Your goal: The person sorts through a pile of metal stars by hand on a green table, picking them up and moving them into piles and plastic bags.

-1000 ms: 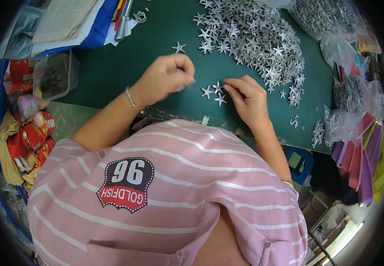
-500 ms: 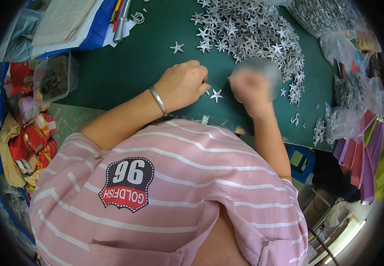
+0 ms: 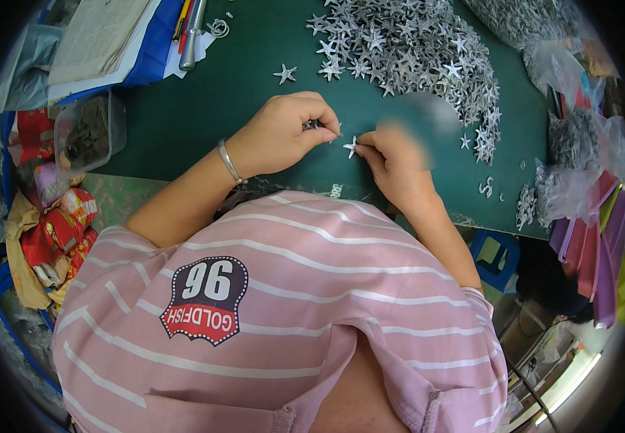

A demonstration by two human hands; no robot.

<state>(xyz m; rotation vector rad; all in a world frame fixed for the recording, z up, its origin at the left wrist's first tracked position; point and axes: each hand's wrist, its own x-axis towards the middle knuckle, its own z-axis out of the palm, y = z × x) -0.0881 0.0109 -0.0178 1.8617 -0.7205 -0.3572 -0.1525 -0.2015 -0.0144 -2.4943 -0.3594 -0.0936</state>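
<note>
We see a green table (image 3: pixel 197 123); a striped shirt (image 3: pixel 370 303) with an upside-down lettered badge (image 3: pixel 206 299); a silver-star heap (image 3: pixel 413 50); the left hand (image 3: pixel 283 130), fingers curled nearly closed around grey pieces (image 3: pixel 310 125); the right hand (image 3: pixel 392 162), fingers pinched on one star (image 3: pixel 350 147) between the hands.

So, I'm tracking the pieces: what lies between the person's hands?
In the head view, a silver star lies between the left hand and right hand, at the right fingertips, with green tabletop around it.

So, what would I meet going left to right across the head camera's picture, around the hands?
Clear plastic tub, silver bracelet, left hand, silver star, right hand pinching it, small S-shaped silver piece, clear bag of grey pieces.
</note>
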